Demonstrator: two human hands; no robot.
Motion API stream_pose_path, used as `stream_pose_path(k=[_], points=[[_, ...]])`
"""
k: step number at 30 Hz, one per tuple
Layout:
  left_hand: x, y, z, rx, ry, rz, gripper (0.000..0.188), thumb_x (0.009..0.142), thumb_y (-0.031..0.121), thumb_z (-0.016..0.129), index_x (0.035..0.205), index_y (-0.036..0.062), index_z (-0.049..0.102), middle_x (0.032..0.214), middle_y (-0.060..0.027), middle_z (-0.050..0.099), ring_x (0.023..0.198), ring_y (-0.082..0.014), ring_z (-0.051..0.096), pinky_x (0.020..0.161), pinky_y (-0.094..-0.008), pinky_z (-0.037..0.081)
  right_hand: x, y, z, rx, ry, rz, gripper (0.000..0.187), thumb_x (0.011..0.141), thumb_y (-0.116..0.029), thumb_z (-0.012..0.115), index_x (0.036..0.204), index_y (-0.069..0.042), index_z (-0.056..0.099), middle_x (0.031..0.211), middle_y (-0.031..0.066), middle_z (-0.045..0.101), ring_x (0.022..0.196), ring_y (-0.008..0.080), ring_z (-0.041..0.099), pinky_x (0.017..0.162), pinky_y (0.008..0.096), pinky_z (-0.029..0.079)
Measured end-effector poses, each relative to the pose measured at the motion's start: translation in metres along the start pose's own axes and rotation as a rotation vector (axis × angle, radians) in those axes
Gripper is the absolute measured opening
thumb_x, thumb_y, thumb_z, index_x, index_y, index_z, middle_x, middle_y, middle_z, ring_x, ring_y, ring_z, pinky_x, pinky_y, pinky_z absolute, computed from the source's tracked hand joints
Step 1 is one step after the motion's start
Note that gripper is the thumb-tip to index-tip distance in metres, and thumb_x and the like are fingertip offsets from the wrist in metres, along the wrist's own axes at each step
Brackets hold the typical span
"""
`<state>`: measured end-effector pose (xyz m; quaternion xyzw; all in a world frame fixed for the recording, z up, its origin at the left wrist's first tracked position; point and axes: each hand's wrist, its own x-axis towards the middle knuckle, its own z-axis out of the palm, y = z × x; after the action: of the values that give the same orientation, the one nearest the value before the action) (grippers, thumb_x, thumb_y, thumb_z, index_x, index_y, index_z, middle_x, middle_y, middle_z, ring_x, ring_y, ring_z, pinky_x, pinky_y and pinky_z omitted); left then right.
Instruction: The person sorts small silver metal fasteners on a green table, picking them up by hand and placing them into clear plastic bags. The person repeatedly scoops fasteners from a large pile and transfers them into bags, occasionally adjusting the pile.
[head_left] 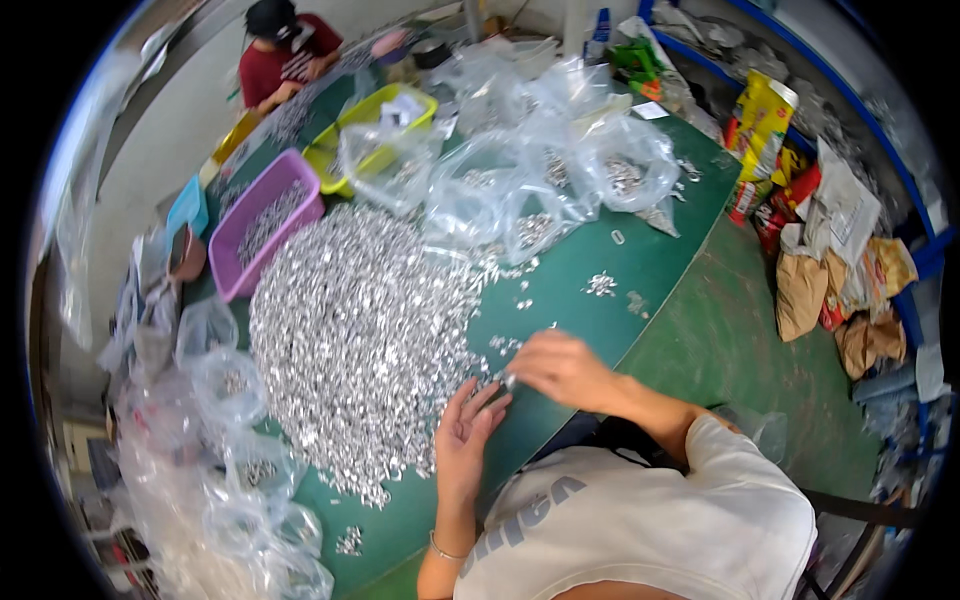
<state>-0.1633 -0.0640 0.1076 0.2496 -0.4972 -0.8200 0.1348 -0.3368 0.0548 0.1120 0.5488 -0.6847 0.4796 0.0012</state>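
A large heap of small silvery metal pieces [350, 330] covers the middle of the green table [560, 290]. By the heap's near right edge is my left hand [463, 440], palm partly up, its fingers stretched and slightly apart. Close to its fingertips, my right hand [562, 368] is closed in a pinch. A small shiny bit, seemingly a small metal piece [510, 381], shows at the right fingertips; its exact shape is too small to make out. A few loose pieces lie on the table beyond my hands, and a small pile [600, 285] sits farther right.
Clear plastic bags [625, 165] holding metal pieces line the table's far side; more bags [228, 380] lie along its left. A purple basin [262, 225] and a yellow-green basket [370, 130] stand beyond the heap. Another person [288, 55] works far left. Packed shelves [800, 150] stand right.
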Motion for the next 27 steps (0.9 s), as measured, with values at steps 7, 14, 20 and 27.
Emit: stream_pose_path(k=[7, 14, 20, 27], points=[[-0.002, -0.009, -0.01, 0.252, 0.043, 0.078, 0.034, 0.094, 0.002, 0.053, 0.127, -0.0082, 0.05, 0.117, -0.0196, 0.062, 0.104, -0.0235, 0.063, 0.091, -0.0324, 0.05, -0.035, 0.128, -0.173, -0.296, 0.92, 0.601, 0.012, 0.084, -0.009, 0.068, 0.086, 0.003, 0.069, 0.076, 0.0073, 0.069, 0.072, 0.0097, 0.062, 0.065, 0.0272, 0.049], [-0.003, -0.007, -0.01, 0.31, 0.088, 0.085, 0.031, 0.094, 0.002, 0.053, 0.124, -0.007, 0.053, 0.114, -0.0159, 0.064, 0.101, -0.0197, 0.063, 0.088, -0.0298, 0.05, -0.04, 0.261, -0.227, -0.572, 0.801, 0.736, 0.017, 0.081, -0.016, 0.071, 0.087, 0.0, 0.071, 0.075, 0.0122, 0.07, 0.069, 0.0219, 0.068, 0.065, 0.0332, 0.052], [-0.008, 0.002, -0.045, 0.412, 0.274, 0.191, 0.028, 0.094, 0.002, 0.053, 0.12, -0.0077, 0.055, 0.113, -0.016, 0.064, 0.101, -0.0192, 0.063, 0.091, -0.0283, 0.049, -0.033, 0.256, -0.215, -0.747, 0.754, 0.573, 0.017, 0.08, -0.015, 0.067, 0.09, -0.002, 0.07, 0.094, 0.0168, 0.066, 0.096, 0.0341, 0.058, 0.088, 0.0408, 0.044], [0.04, 0.048, -0.084, 1.234, 0.596, 0.653, 0.043, 0.085, 0.001, 0.06, 0.127, -0.0011, 0.052, 0.137, -0.0212, 0.046, 0.128, -0.0401, 0.042, 0.108, -0.0441, 0.032, 0.026, 0.093, -0.096, -0.393, 0.69, 0.1, 0.014, 0.086, 0.0, 0.062, 0.098, -0.001, 0.066, 0.097, 0.0115, 0.064, 0.097, 0.0258, 0.058, 0.085, 0.0357, 0.045]])
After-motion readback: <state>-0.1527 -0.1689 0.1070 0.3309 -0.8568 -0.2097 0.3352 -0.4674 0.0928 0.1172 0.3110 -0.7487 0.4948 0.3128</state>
